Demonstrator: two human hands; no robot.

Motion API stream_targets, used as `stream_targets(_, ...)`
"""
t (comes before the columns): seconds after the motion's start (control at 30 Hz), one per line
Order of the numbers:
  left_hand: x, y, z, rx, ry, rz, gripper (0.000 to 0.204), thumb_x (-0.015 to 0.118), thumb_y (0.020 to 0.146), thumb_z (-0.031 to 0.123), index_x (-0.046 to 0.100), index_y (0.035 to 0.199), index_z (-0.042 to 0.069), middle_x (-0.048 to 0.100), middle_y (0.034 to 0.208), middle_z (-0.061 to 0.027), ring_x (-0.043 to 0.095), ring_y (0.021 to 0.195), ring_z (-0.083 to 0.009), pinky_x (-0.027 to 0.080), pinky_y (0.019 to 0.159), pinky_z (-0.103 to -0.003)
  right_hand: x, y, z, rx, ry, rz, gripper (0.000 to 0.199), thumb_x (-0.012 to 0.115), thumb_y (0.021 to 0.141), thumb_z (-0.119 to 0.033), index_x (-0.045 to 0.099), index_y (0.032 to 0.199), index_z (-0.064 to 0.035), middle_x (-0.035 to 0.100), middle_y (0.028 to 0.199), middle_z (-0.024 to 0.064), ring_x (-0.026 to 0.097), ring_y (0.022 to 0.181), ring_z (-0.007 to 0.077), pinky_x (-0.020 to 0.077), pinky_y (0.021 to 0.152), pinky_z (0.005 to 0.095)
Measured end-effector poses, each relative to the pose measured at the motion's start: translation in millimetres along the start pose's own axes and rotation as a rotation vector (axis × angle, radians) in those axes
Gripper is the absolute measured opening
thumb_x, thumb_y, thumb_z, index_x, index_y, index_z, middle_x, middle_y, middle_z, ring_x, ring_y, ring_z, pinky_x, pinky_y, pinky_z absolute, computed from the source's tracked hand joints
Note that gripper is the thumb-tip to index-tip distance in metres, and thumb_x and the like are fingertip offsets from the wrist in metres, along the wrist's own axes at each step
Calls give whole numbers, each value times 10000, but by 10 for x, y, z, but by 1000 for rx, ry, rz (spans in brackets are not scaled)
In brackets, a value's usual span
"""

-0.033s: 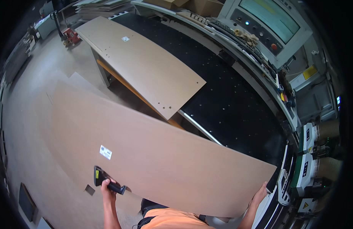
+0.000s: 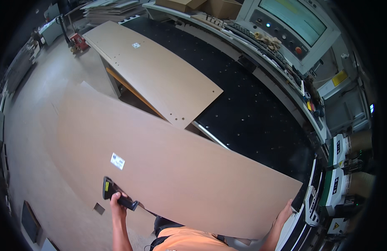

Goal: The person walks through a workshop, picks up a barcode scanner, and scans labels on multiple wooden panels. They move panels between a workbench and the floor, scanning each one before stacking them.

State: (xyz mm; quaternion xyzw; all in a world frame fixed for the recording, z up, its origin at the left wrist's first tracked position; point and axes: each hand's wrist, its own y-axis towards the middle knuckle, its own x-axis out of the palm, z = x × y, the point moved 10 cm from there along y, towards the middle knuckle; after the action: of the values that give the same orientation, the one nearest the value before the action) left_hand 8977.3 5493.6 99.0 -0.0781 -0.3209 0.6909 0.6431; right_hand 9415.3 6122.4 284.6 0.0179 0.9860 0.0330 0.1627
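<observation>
A large brown board (image 2: 168, 167) stretches in front of me, with a white printed label (image 2: 117, 161) on its left half. My left hand (image 2: 118, 200) is closed around the handle of a black handheld barcode scanner (image 2: 111, 190), whose head sits just below the label. At the board's right end my right hand (image 2: 284, 214) grips the edge, its fingers partly hidden. Beyond lies a similar panel (image 2: 155, 71) with drilled holes and a small label, resting partly on the black machine bed (image 2: 248, 113).
A control panel with a screen (image 2: 294, 21) stands at the back right, beside a keyboard (image 2: 248, 35) and gloves (image 2: 267, 41). Machine heads (image 2: 338, 180) stand at the right. Stacked sheets (image 2: 111, 10) and a red pallet truck (image 2: 79, 42) are at the far left.
The held board's left part has risen slightly in view, covering more of the drilled panel's near corner. The scanner has moved up a little too. My right hand keeps its hold.
</observation>
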Motion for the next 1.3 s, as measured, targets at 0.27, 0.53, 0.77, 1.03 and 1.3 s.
stream_targets(0.27, 2526, 227, 154, 49, 175, -133, 299, 651, 783, 432, 607, 840, 142, 632, 723, -16, 509, 481, -87, 287, 396, -233, -365, 1500, 1020, 256, -220, -39, 574, 557, 988, -452, 670, 1091, 101, 700, 1052, 145, 659, 943, 223, 508, 853, 342)
stream_targets(0.53, 4824, 271, -225, 62, 292, -386, 301, 689, 790, 362, 569, 938, 130, 601, 764, -7, 584, 607, -105, 319, 438, -242, -1279, 2434, 1595, 403, -237, 94, 579, 556, 976, -474, 684, 999, 91, 704, 977, 161, 658, 864, 245, 516, 796, 362)
stream_targets(0.77, 6015, 438, -667, 31, 411, -472, 256, 686, 797, 344, 548, 837, 132, 506, 655, 35, 468, 481, -84, 290, 400, -258, -1169, 2819, 1931, 468, -261, 86, 570, 579, 955, -469, 667, 985, 94, 689, 998, 187, 645, 888, 289, 506, 802, 398)
stream_targets(1.03, 6890, 333, -1054, 5, 444, -557, 269, 672, 790, 345, 528, 773, 118, 428, 569, 30, 360, 398, -101, 225, 382, -270, -1302, 4370, 1502, 385, -385, -26, 564, 605, 931, -463, 647, 969, 98, 673, 1022, 217, 629, 915, 339, 494, 810, 439)
stream_targets(1.3, 7053, 117, -1227, -120, 683, -744, 234, 649, 857, 239, 638, 909, 11, 684, 746, -109, 666, 630, -187, 538, 569, -290, 1270, 3525, 225, -222, -768, -390, 709, 758, 811, -313, 478, 1391, -16, 451, 1424, 262, 390, 1342, 412, 295, 1131, 502)
